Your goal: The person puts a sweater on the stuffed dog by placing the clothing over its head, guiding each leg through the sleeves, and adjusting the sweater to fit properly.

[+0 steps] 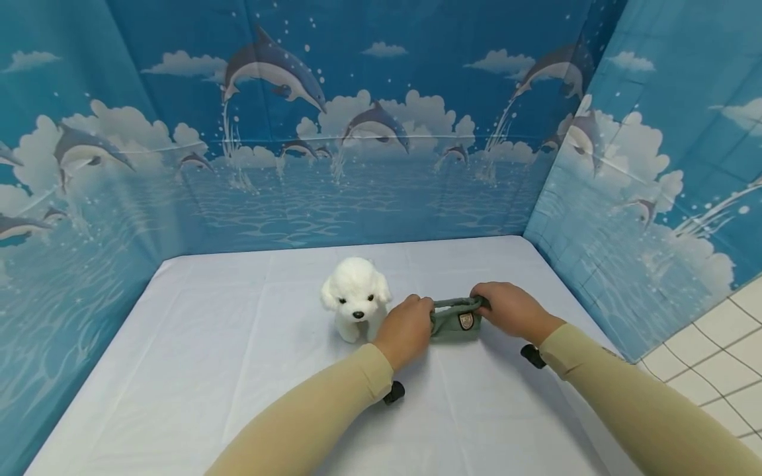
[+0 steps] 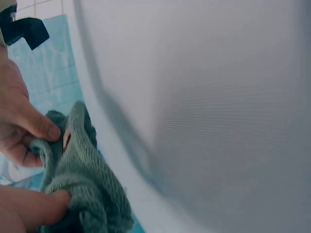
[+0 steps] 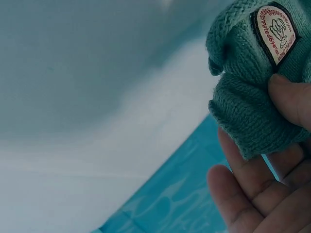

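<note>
Head view, knit (image 1: 454, 328): between the two grips, touching both, its badge (image 1: 466, 321) facing the camera.
Left grip (image 1: 406, 330): clamped on the knit's left end.
Right grip (image 1: 510, 309): clamped on the knit's upper right corner.
Dog (image 1: 355, 291): upright on the worktop (image 1: 167, 370), left of the knit.
Left wrist view, thumbs: one from each grip, both pressed on the knit's folds.
Right wrist view, right grip: thumb on the knit just beside the badge, fingers partly hidden behind the knit.
</note>
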A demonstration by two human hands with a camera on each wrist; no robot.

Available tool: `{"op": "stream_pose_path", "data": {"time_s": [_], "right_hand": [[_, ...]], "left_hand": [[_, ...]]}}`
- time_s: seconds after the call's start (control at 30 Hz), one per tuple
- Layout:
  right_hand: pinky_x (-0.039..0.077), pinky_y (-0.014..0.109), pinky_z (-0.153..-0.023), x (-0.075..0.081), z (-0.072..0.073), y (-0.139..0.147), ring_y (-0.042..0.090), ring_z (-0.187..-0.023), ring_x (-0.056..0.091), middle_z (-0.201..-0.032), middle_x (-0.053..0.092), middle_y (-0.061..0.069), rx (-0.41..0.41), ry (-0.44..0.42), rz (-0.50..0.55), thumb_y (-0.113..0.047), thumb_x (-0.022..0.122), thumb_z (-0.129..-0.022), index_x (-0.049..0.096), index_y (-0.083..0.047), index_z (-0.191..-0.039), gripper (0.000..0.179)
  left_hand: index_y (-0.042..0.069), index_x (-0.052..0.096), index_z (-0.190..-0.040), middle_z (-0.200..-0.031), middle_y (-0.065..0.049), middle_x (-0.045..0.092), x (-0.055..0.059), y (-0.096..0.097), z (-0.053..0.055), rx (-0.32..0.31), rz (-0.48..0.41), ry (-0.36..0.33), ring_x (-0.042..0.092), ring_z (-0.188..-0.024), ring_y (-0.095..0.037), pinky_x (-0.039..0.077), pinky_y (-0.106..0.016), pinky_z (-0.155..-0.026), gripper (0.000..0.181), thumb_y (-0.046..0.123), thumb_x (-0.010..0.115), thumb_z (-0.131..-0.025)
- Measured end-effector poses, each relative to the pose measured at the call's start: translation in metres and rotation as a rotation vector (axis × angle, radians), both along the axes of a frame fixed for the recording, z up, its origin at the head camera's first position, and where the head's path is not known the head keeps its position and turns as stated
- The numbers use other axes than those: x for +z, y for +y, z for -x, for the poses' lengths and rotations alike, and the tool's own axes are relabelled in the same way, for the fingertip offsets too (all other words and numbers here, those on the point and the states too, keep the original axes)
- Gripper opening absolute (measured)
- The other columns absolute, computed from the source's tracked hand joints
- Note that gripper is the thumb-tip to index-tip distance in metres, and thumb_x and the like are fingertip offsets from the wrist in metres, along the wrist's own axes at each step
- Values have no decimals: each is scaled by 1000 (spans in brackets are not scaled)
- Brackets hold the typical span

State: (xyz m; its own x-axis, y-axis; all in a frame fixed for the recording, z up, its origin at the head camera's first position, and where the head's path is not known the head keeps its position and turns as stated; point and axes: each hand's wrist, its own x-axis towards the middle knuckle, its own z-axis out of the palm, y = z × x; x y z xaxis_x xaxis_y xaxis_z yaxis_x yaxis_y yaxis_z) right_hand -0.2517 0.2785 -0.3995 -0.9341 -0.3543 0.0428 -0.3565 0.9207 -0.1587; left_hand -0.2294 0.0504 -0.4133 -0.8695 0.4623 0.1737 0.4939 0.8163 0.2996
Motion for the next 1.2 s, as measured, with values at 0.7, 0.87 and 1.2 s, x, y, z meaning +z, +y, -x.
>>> {"op": "stream_pose_path", "data": {"time_s": [0.7,0.87,1.2], "right_hand": [[48,32,-70,102,-9,-60,16,-87,58,-106,60,4,148,208,138,-15,62,-89,58,-13,-114,25],[49,31,-74,108,-4,-85,16,-92,58,-109,59,5,218,226,151,-15,62,-90,58,-12,-116,27],[49,30,-72,108,7,-120,13,-91,58,-106,59,1,297,214,170,-19,61,-91,58,-14,-114,24]], "left_hand": [[15,59,-109,-102,0,55,117,-82,-24,-1,-107,276,55,-84,-9,49,-20,-66,18,16,58,-92],[16,60,-109,-106,-1,56,122,-110,-19,35,-100,300,57,-80,-9,49,-22,-64,19,16,61,-90],[17,58,-114,-108,0,55,118,-151,-15,76,-59,236,55,-71,-8,46,-24,-58,23,19,60,-91]]}}
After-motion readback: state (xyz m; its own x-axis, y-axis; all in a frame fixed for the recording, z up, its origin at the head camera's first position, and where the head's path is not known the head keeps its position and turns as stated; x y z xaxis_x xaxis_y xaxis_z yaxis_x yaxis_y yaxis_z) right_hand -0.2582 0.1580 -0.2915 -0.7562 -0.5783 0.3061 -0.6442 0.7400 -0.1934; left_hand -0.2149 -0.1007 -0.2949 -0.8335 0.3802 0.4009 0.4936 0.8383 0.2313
